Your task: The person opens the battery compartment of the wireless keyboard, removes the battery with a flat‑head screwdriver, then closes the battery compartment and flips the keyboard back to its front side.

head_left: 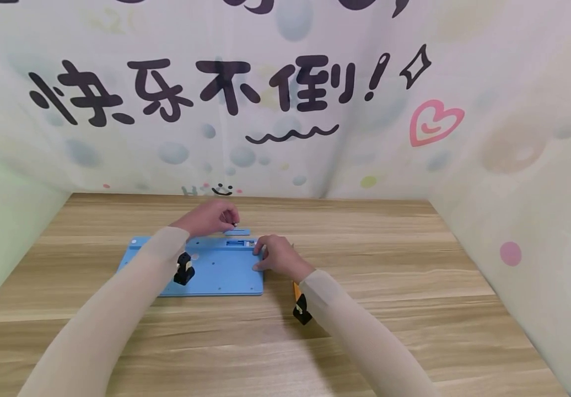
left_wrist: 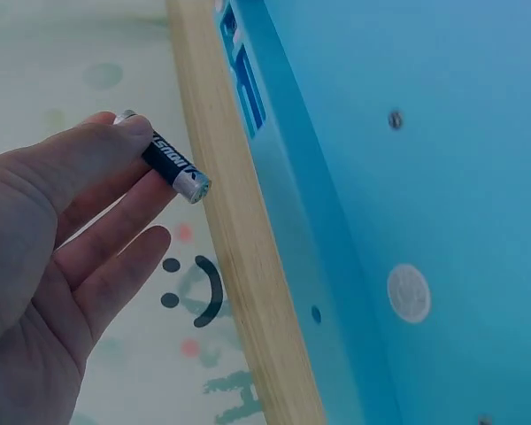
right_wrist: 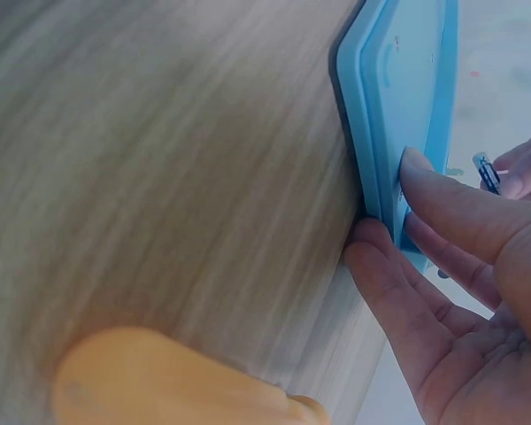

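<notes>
A blue keyboard [head_left: 236, 273] lies with its underside up on the table, showing screws and a round pale pad. Along its raised far edge is an uncovered battery slot [head_left: 235, 243]. Above that far edge, my left hand [head_left: 211, 216] pinches a small black-and-silver battery [left_wrist: 170, 166] between thumb and fingers. The small blue battery cover [head_left: 237, 232] lies just behind the keyboard. My right hand [head_left: 279, 256] grips the keyboard's right end, the thumb on the upturned face and fingertips [right_wrist: 372, 235] at its side edge near the tabletop.
An orange tool handle [right_wrist: 177, 381] lies on the wooden table [head_left: 380, 275] beside the right wrist, mostly hidden by it in the head view. A printed cloth wall [head_left: 285, 165] stands behind the table, with side walls left and right.
</notes>
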A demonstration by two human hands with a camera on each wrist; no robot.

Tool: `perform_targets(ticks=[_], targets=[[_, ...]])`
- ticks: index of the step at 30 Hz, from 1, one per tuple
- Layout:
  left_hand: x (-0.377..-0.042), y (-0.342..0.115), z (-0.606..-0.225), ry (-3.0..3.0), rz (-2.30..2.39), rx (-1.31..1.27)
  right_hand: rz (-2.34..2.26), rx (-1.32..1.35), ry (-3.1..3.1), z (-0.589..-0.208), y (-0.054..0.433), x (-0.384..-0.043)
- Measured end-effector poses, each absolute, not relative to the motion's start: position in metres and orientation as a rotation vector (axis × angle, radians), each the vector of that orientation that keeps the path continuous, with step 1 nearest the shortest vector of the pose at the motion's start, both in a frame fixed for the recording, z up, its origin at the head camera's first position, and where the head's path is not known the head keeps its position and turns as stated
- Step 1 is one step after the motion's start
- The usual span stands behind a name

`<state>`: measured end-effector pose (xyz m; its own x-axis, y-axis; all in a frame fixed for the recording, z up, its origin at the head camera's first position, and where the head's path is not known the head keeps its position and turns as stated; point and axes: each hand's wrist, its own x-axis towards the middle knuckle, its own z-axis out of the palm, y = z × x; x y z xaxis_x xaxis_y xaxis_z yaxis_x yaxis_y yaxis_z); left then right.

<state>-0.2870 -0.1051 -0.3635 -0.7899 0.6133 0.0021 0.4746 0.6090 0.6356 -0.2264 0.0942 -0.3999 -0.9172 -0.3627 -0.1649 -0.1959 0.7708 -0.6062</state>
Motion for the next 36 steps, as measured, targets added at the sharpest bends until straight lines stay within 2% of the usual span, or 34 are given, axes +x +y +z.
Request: perform_targets(ticks=[15,26,36], targets=[[-0.293,-0.138,-0.370,2.791,0.720,0.766,-0.863,-0.429,2.712,-0.401,0.093,-0.225],[-0.298,-0.148,-0.383,2.863,0.450,0.772,-0.861,-0.433,2.707,-0.402,0.093,-0.226],[-0.301,-0.157,-0.396,2.875,0.422,0.780,-0.872,-0.426,2.706,-0.400,0.094,-0.225]])
